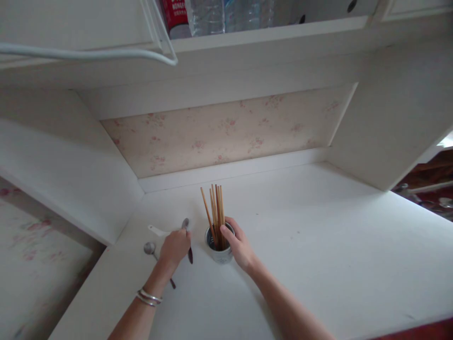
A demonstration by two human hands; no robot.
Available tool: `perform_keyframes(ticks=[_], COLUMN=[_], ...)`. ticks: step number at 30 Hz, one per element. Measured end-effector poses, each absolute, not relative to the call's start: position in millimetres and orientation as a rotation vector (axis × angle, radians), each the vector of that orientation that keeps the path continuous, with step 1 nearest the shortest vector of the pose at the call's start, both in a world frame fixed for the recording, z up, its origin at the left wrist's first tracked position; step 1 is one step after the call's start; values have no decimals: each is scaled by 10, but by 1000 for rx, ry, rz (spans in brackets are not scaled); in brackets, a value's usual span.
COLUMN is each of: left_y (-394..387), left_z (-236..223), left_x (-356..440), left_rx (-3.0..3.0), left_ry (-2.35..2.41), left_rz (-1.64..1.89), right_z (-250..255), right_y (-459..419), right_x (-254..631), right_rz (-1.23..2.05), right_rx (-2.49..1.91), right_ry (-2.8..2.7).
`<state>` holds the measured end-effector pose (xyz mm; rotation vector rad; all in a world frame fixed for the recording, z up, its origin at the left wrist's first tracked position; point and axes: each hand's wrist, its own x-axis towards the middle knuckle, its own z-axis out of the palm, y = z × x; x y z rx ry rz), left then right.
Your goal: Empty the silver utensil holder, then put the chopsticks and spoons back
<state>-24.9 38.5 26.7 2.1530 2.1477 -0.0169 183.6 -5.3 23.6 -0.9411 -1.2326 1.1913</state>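
My left hand [175,246] is closed around a metal spoon [186,224] with a dark handle, its bowl sticking out above my fingers. My right hand [238,244] grips the side of a small white cup [218,255] that stands upright on the white counter [318,245]. Several wooden chopsticks [215,210] stand in the cup. A second metal spoon [150,248] lies on the counter just left of my left hand. A white spoon [157,230] lies beside it, its handle reaching toward my fingers.
The counter sits in a white alcove with a floral back panel [226,132] and side walls at left and right. A shelf above holds water bottles [226,14] and a red container [175,14]. A white cable [88,54] hangs at the top left.
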Motion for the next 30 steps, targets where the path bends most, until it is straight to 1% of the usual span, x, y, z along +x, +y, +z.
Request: perform_keyframes(ticks=[3,6,8,12,14,16,22,25,30], left_y=[436,444,414,275,190,115,26,28,0], left_z=[302,443,581,877,1000,1093,1182,1082,737], left_x=[-255,-266,-246,-104,-10,71,160,184,282], left_rx=[2140,2129,2079,1805,1711,1652,1573,1612,1689], left_ry=[2118,2113,2069,1796,1668,1601,1586,1612,1591], left_rz=[20,114,335,995,1190,1300,1443,1341,1130], right_z=[238,248,259,274,271,263,250,248,232], right_y=[-51,-50,-52,-57,-60,-62,-61,-55,-46], right_x=[1844,1849,1850,1847,1844,1842,1848,1848,1837], right_rz=[1188,1183,1193,1210,1206,1194,1201,1183,1184], right_rx=[-946,-953,-950,-934,-937,-945,-948,-949,-919], right_ry=[-1244,-1253,-1252,-1237,-1231,-1228,-1227,-1241,-1241])
